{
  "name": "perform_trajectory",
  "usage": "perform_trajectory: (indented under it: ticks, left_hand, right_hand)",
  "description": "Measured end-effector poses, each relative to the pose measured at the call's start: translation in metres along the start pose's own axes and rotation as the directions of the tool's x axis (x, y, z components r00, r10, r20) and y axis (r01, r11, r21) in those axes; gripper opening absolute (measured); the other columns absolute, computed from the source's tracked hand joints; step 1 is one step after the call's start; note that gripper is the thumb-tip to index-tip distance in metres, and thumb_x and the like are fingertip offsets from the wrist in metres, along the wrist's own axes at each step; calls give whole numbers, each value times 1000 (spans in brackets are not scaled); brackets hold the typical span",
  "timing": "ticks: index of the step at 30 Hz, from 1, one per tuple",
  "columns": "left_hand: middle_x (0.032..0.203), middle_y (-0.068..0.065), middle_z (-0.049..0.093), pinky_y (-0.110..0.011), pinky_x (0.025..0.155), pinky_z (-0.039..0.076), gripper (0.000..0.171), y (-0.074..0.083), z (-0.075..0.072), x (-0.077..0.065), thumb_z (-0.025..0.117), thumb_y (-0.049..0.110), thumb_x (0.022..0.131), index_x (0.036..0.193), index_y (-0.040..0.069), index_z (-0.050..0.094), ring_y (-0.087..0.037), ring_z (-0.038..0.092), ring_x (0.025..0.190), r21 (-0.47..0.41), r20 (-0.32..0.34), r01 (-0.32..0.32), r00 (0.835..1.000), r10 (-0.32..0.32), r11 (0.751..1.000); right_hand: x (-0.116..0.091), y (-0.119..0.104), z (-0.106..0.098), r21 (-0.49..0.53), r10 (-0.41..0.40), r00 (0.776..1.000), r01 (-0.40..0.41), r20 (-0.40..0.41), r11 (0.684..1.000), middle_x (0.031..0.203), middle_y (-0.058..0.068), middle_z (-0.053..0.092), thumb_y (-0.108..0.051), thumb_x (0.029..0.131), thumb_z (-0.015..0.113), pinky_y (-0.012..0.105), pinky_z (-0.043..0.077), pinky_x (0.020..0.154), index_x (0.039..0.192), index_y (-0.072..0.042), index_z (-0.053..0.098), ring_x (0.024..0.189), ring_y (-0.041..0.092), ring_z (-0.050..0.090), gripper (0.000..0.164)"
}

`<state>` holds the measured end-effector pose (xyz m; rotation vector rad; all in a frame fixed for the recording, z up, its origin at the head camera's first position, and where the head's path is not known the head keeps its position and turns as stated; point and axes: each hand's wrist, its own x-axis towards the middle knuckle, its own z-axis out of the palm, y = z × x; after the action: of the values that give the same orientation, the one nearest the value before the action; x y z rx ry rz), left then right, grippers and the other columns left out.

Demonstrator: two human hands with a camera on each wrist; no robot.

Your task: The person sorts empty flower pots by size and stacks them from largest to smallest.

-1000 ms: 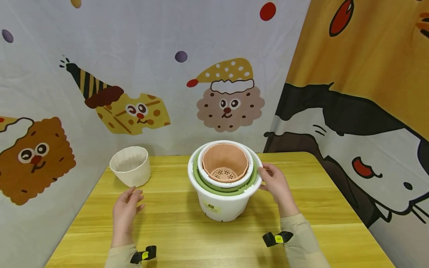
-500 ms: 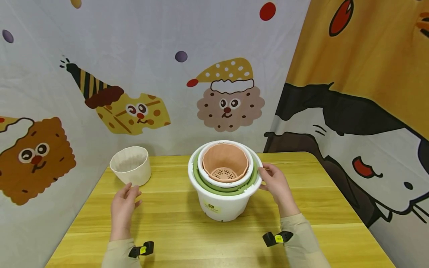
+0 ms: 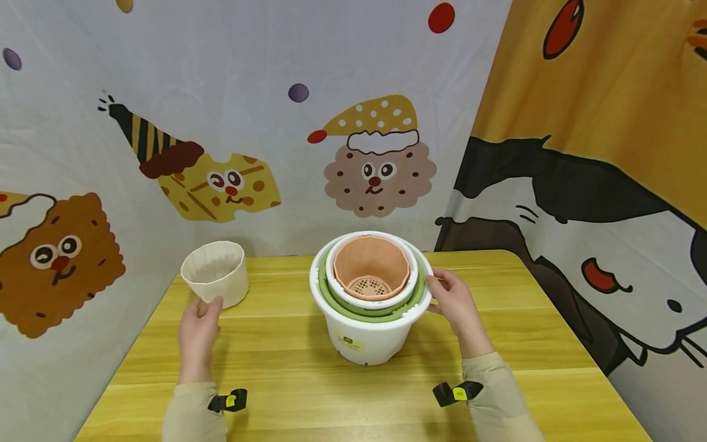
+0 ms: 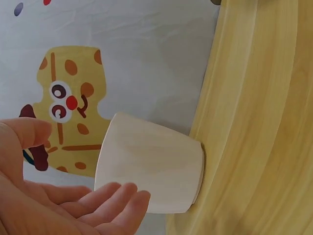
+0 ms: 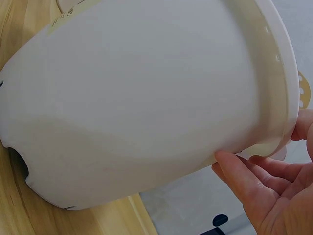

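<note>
A small cream-white plant pot (image 3: 229,288) with a wavy rim stands upright at the table's back left. My left hand (image 3: 197,337) is just in front of it. In the left wrist view its fingers (image 4: 120,205) reach out loosely beside the pot's wall, thumb apart; I cannot tell whether they touch it. Right of centre stands a large white plant pot (image 3: 367,341) with a yellow label. Nested inside are a green pot (image 3: 375,317), a smaller white pot (image 3: 371,302) and a terracotta pot (image 3: 372,261) with a perforated bottom. My right hand (image 3: 457,307) pinches the large pot's rim on its right side.
Both pots stand on a yellow wooden table (image 3: 309,399). A printed cloth (image 3: 248,110) with cartoon figures hangs close behind the table's back edge and along its sides.
My left hand has moved forward and slightly left, closer to the cream-white pot. The right hand and the nested pots have stayed where they were.
</note>
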<state>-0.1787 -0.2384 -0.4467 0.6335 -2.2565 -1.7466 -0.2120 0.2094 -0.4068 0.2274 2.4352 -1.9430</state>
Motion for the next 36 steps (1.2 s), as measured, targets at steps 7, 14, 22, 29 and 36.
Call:
perform_trajectory:
  ticks: [7, 14, 22, 29, 36]
  left_hand:
    - [136, -33, 47, -31, 77, 47, 80, 0, -4, 10, 47, 50, 100, 151, -8, 26, -37, 48, 114, 49, -24, 12, 1000, -11, 999]
    - [155, -32, 21, -57, 103, 40, 91, -1, -8, 19, 48, 50, 99, 156, -4, 2, -43, 29, 138, -80, -12, 82, 996, -84, 993]
    - [163, -18, -1, -60, 110, 34, 97, 0, -11, 31, 51, 54, 96, 157, 0, -3, -35, 11, 147, -202, -17, 150, 987, -157, 968]
    - [163, -18, 3, -56, 111, 35, 98, 1, -11, 42, 53, 53, 95, 157, 0, 0, -34, 16, 146, -215, -60, 164, 982, -181, 963]
    - [163, -16, 5, -42, 97, 49, 95, 4, -12, 53, 55, 52, 95, 158, 3, 4, -31, 21, 144, -228, -82, 199, 972, -222, 953]
  right_hand:
    - [-1, 0, 0, -3, 0, 1000, 0, 0, 1000, 126, 24, 52, -26, 104, 51, 29, 60, 77, 142, 3, 45, 107, 31, 59, 49]
    - [-1, 0, 1, 2, 4, 1000, -4, -3, 1000, 125, 24, 53, -25, 104, 50, 30, 60, 76, 141, 2, 47, 104, 29, 60, 47]
    - [-1, 1, 1, -3, -2, 1000, 2, -1, 1000, 125, 24, 53, -25, 104, 50, 30, 60, 76, 141, 4, 46, 102, 28, 61, 48]
    - [0, 1, 0, 7, 8, 1000, -7, -8, 1000, 125, 23, 52, -26, 104, 50, 29, 60, 77, 142, 3, 46, 103, 28, 60, 48]
    - [1, 0, 1, 8, 0, 1000, 1, -15, 1000, 124, 23, 53, -24, 104, 50, 29, 60, 76, 141, 3, 47, 103, 27, 60, 46]
